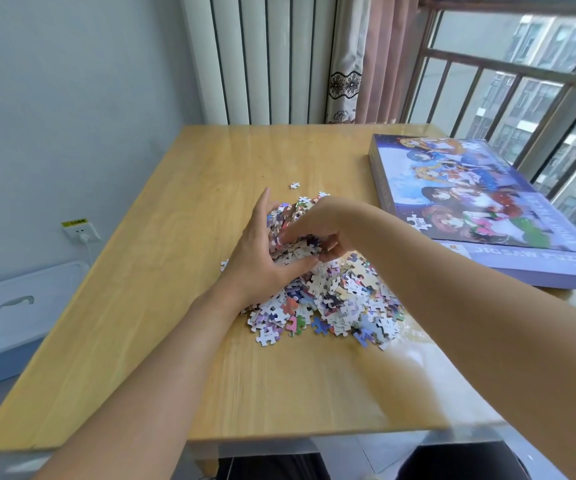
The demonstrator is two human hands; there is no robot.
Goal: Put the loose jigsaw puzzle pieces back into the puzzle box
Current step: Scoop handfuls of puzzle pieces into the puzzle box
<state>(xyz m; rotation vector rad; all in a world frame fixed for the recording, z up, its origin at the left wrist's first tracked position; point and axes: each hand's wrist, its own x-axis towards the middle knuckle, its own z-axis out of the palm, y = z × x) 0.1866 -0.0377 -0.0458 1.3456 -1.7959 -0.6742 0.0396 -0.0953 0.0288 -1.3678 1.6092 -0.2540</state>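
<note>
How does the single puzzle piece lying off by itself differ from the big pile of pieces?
The lone piece lies flat and untouched, farther back on the table; the pile is heaped and colourful, with the left hand and right hand scooping it. Both remain outside the box.

The pieces (331, 299) are white, pink, blue and purple; the box (480, 202) is purple with cartoon figures; the table (175, 237) is pale yellow wood-grain.

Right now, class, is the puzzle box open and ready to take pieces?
No: the puzzle box lies shut, its printed lid facing up, right of the pile of pieces.
</note>
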